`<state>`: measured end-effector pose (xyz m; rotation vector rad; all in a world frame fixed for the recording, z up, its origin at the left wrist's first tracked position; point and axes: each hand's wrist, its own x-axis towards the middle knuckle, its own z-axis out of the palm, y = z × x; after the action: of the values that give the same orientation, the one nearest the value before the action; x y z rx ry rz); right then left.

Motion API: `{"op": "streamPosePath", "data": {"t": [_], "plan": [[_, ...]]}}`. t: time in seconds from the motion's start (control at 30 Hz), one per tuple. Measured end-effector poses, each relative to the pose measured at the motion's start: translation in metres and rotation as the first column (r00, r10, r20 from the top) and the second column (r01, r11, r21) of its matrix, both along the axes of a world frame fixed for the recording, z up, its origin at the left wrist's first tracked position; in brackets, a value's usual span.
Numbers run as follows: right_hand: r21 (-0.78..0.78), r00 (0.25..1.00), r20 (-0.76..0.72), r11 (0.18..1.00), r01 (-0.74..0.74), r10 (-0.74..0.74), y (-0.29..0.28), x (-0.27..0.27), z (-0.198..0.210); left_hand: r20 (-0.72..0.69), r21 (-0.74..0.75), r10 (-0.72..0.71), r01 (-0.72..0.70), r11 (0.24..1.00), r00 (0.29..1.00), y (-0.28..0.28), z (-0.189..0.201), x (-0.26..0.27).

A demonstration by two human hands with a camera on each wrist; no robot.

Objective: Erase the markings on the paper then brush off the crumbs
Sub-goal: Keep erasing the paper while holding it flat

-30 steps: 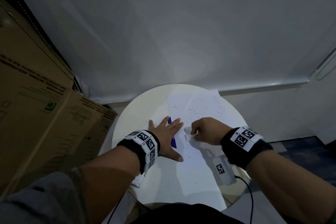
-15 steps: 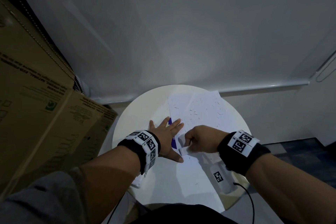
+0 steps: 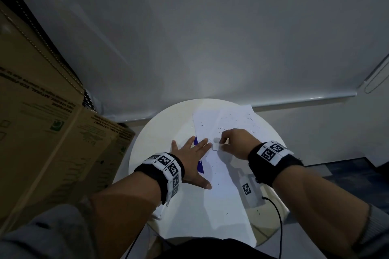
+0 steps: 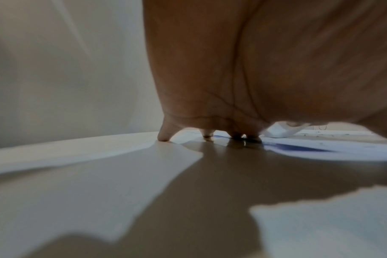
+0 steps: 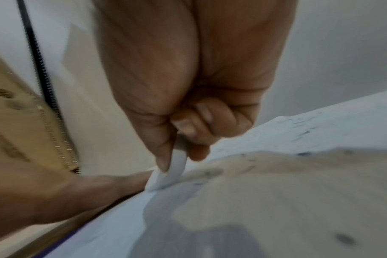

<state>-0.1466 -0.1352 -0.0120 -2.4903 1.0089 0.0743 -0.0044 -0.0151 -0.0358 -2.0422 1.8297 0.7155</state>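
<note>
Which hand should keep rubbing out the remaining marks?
Right. The right hand already pinches the eraser, its tip on the paper. The left hand lies flat with fingers spread, pressing on the paper's left edge, probably steadying it.

Showing glossy, smooth table top (image 4: 126,174) mirroring the fingers (image 4: 165,134); lying under them, matt white paper (image 3: 221,195); looking smooth and rubbery between fingertips, white eraser (image 5: 168,176).

Dim room, light pooling on the table (image 3: 160,132); hard shadows toward 6 o'clock, wrist views blurred, edges bowed.
</note>
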Motion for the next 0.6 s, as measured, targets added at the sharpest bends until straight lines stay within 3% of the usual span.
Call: {"op": "streamPosePath", "data": {"t": [0.1,0.2,0.27,0.33,0.4,0.53,0.6], "plan": [[0.063,0.998,-0.045,0.997,-0.037,0.04,0.0,-0.006,0.003,0.001,-0.006,-0.003,0.003,1.0,1.0,0.0,0.0,0.001],[0.299,0.982,-0.11,0.948,-0.112,0.151,0.011,-0.013,0.011,-0.008,-0.008,-0.005,0.005,1.0,1.0,0.0,-0.002,0.002],[0.231,0.975,-0.145,0.964,-0.131,0.167,0.008,-0.013,0.013,-0.007,-0.007,-0.004,0.004,1.0,1.0,0.001,-0.001,0.002],[0.057,0.987,-0.13,0.995,-0.082,0.089,-0.002,-0.011,0.012,-0.014,-0.002,-0.002,0.002,1.0,1.0,0.001,0.0,0.001],[-0.005,0.996,-0.087,0.999,-0.036,0.036,-0.007,-0.013,0.01,-0.014,-0.001,-0.003,0.003,1.0,1.0,0.001,0.001,0.001],[0.247,0.974,-0.129,0.958,-0.148,0.184,0.008,-0.021,0.01,-0.008,0.003,-0.004,0.004,1.0,1.0,0.001,-0.001,0.002],[0.267,0.968,-0.144,0.95,-0.164,0.207,0.011,-0.021,0.011,-0.007,0.004,-0.003,0.003,1.0,1.0,0.0,-0.002,0.002]]}}
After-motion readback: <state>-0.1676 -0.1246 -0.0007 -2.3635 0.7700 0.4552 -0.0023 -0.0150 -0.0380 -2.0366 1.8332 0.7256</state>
